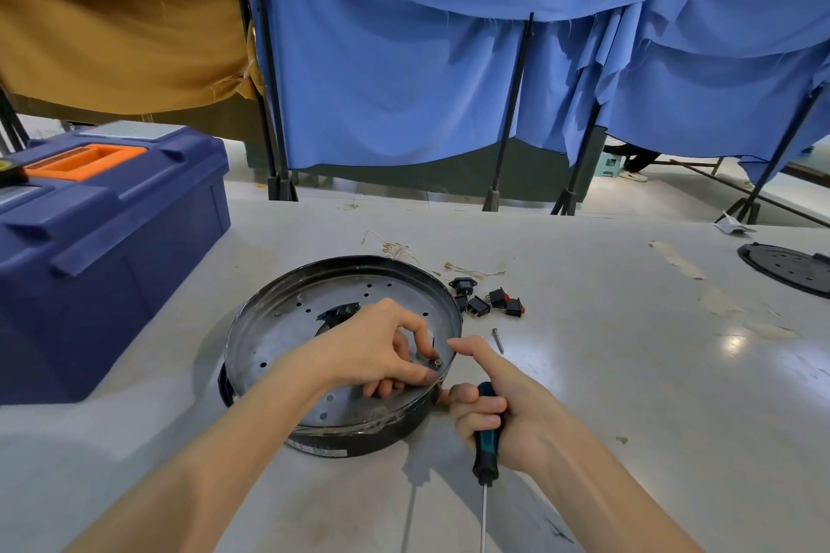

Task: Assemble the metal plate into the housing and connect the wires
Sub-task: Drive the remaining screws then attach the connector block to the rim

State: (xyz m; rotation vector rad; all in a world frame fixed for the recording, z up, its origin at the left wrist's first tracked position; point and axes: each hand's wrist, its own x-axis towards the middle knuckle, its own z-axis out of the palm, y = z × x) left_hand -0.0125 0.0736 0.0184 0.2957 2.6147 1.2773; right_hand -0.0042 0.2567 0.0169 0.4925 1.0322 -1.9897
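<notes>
Nearest, the right hand (507, 409) is clenched around the dark teal handle of a screwdriver (488, 431). The bare shaft points back toward the person. This hand's thumb sticks out straight and its tip touches the near-right rim of the housing (359, 440).

The housing is a round black pan standing on the pale table (629, 373). The metal plate (305, 319), a shiny disc with small holes, lies inside it, below the rim.

The left hand (377, 350) reaches across the plate. Its thumb and forefinger pinch a small fastener (434, 362) at the plate's right edge, just beside the right thumb, and the other fingers curl under.

A loose screw (497, 339) lies on the table right of the housing. Beyond it is a cluster of black switches (492, 302), some with red rockers. The thin pale wires (471, 270) lie loose behind the housing, joined to nothing.

A blue toolbox (112, 247) with an orange handle stands at the left. A black disc (788, 267) sits at the far right edge. Blue cloth (404, 81) and tan cloth (112, 36) hang at the back.
</notes>
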